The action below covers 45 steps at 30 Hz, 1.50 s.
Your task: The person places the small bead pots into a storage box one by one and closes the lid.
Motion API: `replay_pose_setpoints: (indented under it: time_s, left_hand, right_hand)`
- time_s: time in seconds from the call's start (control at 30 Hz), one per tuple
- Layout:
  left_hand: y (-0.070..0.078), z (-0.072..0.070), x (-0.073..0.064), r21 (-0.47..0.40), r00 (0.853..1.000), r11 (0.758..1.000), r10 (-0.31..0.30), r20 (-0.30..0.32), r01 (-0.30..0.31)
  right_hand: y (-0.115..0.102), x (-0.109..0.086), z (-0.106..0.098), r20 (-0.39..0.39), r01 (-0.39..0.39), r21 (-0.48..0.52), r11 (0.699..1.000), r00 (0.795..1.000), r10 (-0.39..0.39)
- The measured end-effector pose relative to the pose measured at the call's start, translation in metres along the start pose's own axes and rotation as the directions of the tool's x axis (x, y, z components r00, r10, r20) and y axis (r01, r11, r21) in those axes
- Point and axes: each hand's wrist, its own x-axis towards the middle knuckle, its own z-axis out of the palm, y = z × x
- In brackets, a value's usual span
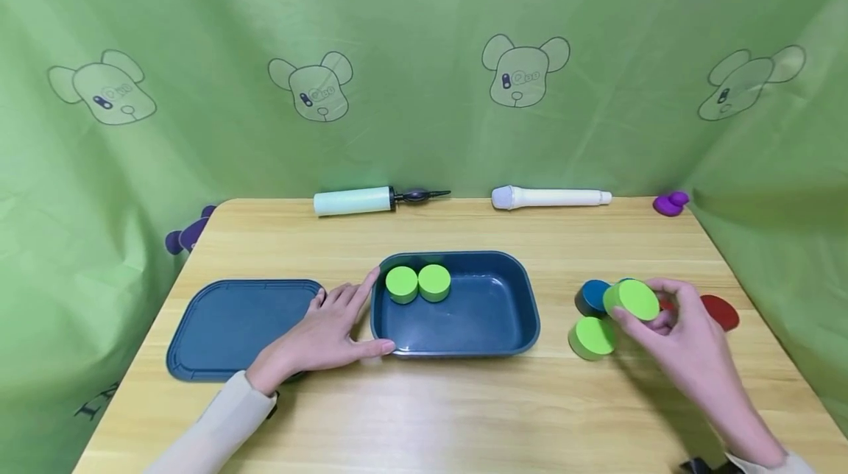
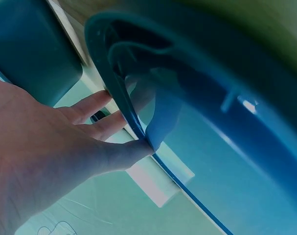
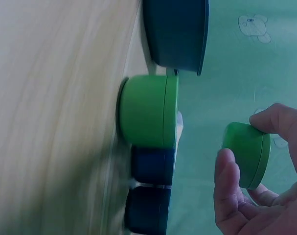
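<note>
My right hand [image 1: 685, 338] pinches a small green round lidded container [image 1: 636, 300] by its sides, raised above the table. Beneath it stand another green round container [image 1: 592, 338] and blue ones [image 1: 592, 297], which line up on the wood in the right wrist view. My left hand [image 1: 324, 330] spans the left end of a dark blue rectangular box [image 1: 464, 354], its extended fingers and thumb touching the rim. Inside that box, two green round containers [image 1: 401, 284] sit side by side in the back left corner.
A dark blue lid [image 1: 238, 327] lies flat at the left, partly under my left forearm. Along the back edge lie a pale blue hand pump [image 1: 354, 201], a white microphone [image 1: 553, 197] and a purple knob-like piece [image 1: 670, 203]. A red disc [image 1: 720, 312] is at the right.
</note>
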Motion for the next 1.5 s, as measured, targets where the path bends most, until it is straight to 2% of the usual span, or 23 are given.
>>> replay_pose_setpoints:
  time_s: [0.53,0.77,1.27,1.5]
  left_hand:
    - [0.001,0.0,0.001,-0.004,1.0,1.0,-0.006,0.004,0.006]
    - [0.001,0.0,0.001,-0.002,1.0,1.0,-0.007,0.001,0.007]
    - [0.0,0.003,0.002,-0.001,1.0,1.0,0.006,-0.01,-0.006]
    - [0.001,0.002,0.002,-0.002,1.0,1.0,0.001,-0.003,-0.001]
  right_hand:
    - [-0.027,0.01,0.028,0.039,0.163,0.081,0.983,0.985,-0.167]
    - [-0.041,0.016,0.039,0.041,0.226,0.075,0.971,0.972,-0.23]
    - [-0.067,0.027,0.07,0.105,0.282,0.119,0.952,0.95,-0.295]
    - [-0.078,0.033,0.083,0.163,0.281,0.126,0.951,0.94,-0.3]
